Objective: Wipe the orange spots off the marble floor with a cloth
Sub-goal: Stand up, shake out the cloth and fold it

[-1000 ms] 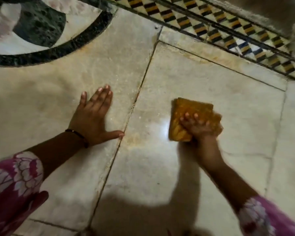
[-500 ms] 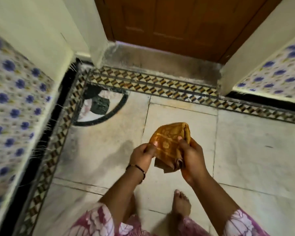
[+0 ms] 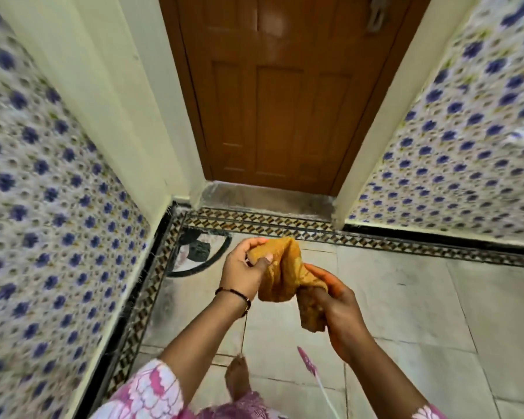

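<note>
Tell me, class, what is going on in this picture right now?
A person stands on a marble floor in front of a closed wooden door. Both hands hold an orange cloth up off the floor: the left hand grips its upper end, the right hand grips its lower, bunched end. At this moment no wiping is happening.
</note>
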Tool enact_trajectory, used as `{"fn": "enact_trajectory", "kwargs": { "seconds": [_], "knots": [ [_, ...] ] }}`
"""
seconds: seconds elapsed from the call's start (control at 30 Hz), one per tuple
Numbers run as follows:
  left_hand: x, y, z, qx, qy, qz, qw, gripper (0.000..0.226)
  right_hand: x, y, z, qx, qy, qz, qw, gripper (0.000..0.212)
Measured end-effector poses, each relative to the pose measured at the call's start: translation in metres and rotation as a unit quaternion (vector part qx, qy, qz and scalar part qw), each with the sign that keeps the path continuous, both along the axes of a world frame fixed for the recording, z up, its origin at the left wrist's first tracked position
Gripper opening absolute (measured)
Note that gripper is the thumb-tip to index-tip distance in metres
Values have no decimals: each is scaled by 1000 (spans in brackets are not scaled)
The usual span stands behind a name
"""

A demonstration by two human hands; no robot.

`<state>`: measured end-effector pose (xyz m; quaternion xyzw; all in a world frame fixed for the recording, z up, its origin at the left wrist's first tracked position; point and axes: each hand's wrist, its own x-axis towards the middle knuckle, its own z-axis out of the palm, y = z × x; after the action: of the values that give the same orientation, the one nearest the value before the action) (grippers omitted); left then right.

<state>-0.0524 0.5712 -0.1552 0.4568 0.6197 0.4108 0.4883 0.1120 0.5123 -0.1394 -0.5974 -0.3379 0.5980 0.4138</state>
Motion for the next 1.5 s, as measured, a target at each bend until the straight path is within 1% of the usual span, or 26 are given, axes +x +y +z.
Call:
{"fn": "enact_trajectory", "kwargs": {
  "seconds": [0.07,0.13,0.23,0.3,0.43,0.5,0.57,0.63,0.73,0.8,0.87,0.93,0.97,1.0,1.1,1.17,1.2,1.27,1.33,1.4,1.5],
  "knots": [
    [4,-32,27,66,58,-17,996,27,2,-36,19,24,-13,2,1000,32],
    [11,-66,54,112,99,-42,988,30,9,-69,34,47,-9,-5,999,35],
    [23,-116,87,149,160,-104,970,31,18,-105,57,99,-37,-12,994,38],
    [31,-151,107,167,199,-146,955,31,23,-129,76,128,-62,8,990,39],
    [30,-195,147,210,192,-163,945,39,21,-159,118,149,-122,150,970,42],
    [23,-210,167,234,199,-180,934,43,14,-168,138,163,-130,190,959,32],
    [16,-218,183,257,214,-185,924,46,7,-172,154,184,-138,199,953,19],
    [8,-225,199,282,224,-161,919,50,0,-178,167,209,-155,192,946,11],
    [-5,-233,217,313,206,-120,919,54,-9,-184,187,244,-172,170,939,21],
    [-13,-238,224,306,161,-99,933,52,-15,-188,204,260,-175,169,934,16],
    [-21,-244,225,280,96,-80,952,52,-19,-191,219,269,-160,168,935,13],
    [-29,-246,222,265,70,-101,956,61,-20,-192,229,279,-129,154,939,12],
    [-32,-246,219,258,79,-128,954,63,-20,-192,234,279,-102,136,945,12],
    [-35,-245,215,250,97,-157,951,58,-19,-192,238,278,-70,116,951,15],
    [-48,-239,201,229,173,-210,935,23,-14,-193,252,267,33,59,961,36],
    [-58,-233,192,218,213,-221,926,14,-8,-193,259,271,79,30,959,42],
    [-63,-231,191,213,224,-225,924,11,-5,-192,261,277,93,13,956,40],
    [-70,-227,192,213,217,-220,927,10,2,-191,262,286,116,-20,951,28],
    [-73,-224,199,219,182,-199,938,14,10,-190,260,291,128,-45,947,15],
    [-76,-224,209,221,121,-176,952,13,19,-193,260,301,132,-52,943,11],
    [-81,-223,224,207,-2,-125,970,7,35,-199,264,320,102,-59,940,15]
  ]
}}
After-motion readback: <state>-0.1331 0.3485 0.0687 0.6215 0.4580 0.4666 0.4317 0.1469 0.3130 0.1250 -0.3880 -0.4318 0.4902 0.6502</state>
